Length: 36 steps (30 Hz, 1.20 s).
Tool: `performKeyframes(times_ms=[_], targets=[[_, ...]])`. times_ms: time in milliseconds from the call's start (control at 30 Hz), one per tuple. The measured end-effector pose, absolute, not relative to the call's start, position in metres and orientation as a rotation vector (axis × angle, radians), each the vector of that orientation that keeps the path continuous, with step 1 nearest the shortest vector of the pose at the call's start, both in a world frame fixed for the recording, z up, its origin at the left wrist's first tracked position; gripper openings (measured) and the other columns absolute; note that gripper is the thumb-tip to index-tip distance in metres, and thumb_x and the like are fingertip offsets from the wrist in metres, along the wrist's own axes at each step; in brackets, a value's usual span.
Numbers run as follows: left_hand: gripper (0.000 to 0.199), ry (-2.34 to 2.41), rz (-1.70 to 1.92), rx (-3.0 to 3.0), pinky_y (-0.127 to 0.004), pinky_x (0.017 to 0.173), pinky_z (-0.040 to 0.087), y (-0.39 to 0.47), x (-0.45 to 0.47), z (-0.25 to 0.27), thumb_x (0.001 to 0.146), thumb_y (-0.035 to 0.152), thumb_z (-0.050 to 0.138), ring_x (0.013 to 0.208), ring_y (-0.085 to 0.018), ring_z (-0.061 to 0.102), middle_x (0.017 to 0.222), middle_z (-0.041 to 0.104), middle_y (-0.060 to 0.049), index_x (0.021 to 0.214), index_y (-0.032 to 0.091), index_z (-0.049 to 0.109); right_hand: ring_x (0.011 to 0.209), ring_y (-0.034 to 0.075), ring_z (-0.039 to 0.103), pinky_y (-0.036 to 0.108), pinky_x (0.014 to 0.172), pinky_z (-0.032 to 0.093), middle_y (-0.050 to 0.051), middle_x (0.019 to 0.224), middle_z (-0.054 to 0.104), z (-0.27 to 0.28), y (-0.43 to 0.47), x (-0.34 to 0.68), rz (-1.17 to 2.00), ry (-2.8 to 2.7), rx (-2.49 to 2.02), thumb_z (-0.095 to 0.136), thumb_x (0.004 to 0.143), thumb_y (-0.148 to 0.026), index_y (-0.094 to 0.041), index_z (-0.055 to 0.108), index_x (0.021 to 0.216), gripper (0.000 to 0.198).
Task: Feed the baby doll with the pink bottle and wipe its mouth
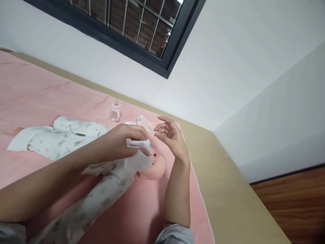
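Note:
A baby doll [157, 171] lies on its back on a pink mat [132, 203], dressed in white clothes [86, 206] with small printed animals. Between the thumb and fingers of my left hand [124, 140] is a folded white cloth [142, 145], held over the doll's lower face and neck. That hand and cloth hide the doll's mouth and part of its chest. My right hand [171, 134] is raised just beyond the top of the doll's head, with curved fingers apart and nothing visible in them. Close to its fingertips lies a small clear plastic packet [144, 122].
A small pink-and-clear baby bottle [115, 112] stands on the mat past the doll. The mat covers part of a light wooden surface [210, 162]. A white wall [203, 84] with a dark-framed window [165, 67] rises behind. Brown wood panelling [294, 200] is at the right.

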<state>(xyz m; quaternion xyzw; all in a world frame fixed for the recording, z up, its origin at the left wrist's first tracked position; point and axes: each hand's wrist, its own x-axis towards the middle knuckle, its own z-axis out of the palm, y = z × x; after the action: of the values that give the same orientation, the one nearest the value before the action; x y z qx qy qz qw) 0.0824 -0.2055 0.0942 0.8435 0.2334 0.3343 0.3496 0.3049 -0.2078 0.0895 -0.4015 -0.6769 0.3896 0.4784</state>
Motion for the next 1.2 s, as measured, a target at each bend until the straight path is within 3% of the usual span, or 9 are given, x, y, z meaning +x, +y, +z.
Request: performKeyframes(times_ms=[200,433,667,900,1200], targets=[[0.015,0.822,0.560,2.361,-0.026,0.063,0.041,-0.199,0.095,0.049,0.075,0.019,0.046,0.068,-0.015,0.057,0.070,0.064,0.001,0.066,0.020,0.058,0.081,0.013,0.061,0.031,0.081,0.052,0.001,0.090,0.064,0.074,-0.187,0.327,0.949,-1.617,-1.067,0.073,0.079,-0.037,-0.025,0.060,0.116,0.041],[0.009,0.813,0.469,2.511,-0.029,0.062,0.038,-0.194,0.102,0.026,0.072,0.014,0.045,0.069,-0.018,0.055,0.074,0.062,-0.002,0.066,0.020,0.048,0.081,0.014,0.064,0.032,0.083,0.051,0.001,0.088,0.065,0.038,-0.156,0.347,1.021,-1.523,-1.177,0.069,0.078,-0.037,-0.023,0.064,0.108,0.033],[0.029,0.765,0.437,2.608,-0.029,0.068,0.041,-0.190,0.100,0.019,0.066,0.006,0.040,0.085,-0.021,0.062,0.096,0.068,-0.005,0.080,0.019,0.063,0.077,0.013,0.064,0.032,0.084,0.052,0.002,0.083,0.069,0.000,-0.138,0.360,1.095,-1.413,-1.301,0.068,0.079,-0.034,-0.021,0.065,0.104,0.029],[0.045,0.748,0.481,2.634,-0.026,0.071,0.042,-0.190,0.098,0.019,0.062,-0.003,0.039,0.090,-0.019,0.063,0.103,0.069,-0.004,0.085,0.020,0.071,0.070,0.012,0.065,0.029,0.078,0.054,0.001,0.076,0.071,-0.041,-0.121,0.367,1.219,-1.251,-1.312,0.072,0.073,-0.028,-0.019,0.065,0.098,0.027],[0.039,0.752,0.537,2.715,-0.031,0.078,0.043,-0.180,0.101,0.018,0.080,0.006,0.040,0.089,-0.020,0.062,0.099,0.071,-0.004,0.089,0.022,0.075,0.076,0.012,0.066,0.028,0.084,0.053,0.002,0.076,0.070,-0.082,-0.115,0.370,1.235,-1.097,-1.316,0.072,0.070,-0.028,-0.015,0.066,0.090,0.025]])
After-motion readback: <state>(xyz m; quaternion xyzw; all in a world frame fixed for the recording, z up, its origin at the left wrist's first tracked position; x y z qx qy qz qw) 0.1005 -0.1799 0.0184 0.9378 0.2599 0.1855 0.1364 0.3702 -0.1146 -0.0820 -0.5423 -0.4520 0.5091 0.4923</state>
